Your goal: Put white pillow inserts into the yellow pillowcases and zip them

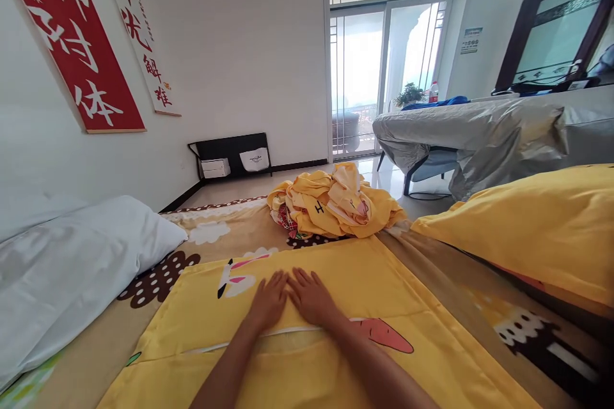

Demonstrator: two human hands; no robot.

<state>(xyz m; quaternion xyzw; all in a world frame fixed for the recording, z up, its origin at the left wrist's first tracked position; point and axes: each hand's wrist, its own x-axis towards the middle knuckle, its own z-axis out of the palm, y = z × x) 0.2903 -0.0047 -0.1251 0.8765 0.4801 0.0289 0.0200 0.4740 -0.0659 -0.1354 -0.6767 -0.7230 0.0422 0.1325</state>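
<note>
Pillowcase (336, 307), yellow w/ rabbit and carrot print, lies flat on the bed sheet (230, 233) directly in front of the person, centre-bottom of view. Left hand (268, 301) and right hand (311, 297) both rest palm-down on it, fingers flat and spread, gripping nothing; the 2 hands sit side by side, index fingers touching or nearly so, hard to tell at this angle. A white zip or seam line runs across the fabric just below the wrists.

Surroundings: white pillow (67, 262) to the left, apart from the pillowcase. Crumpled yellow bedding heap (336, 201) beyond the hands, near the bed's far edge. Yellow pillow (532, 230) to the right. Grey-covered furniture (480, 134) farther back, approx. by the glass door (378, 70). 2 red and white banners (71, 38) on the left wall.
</note>
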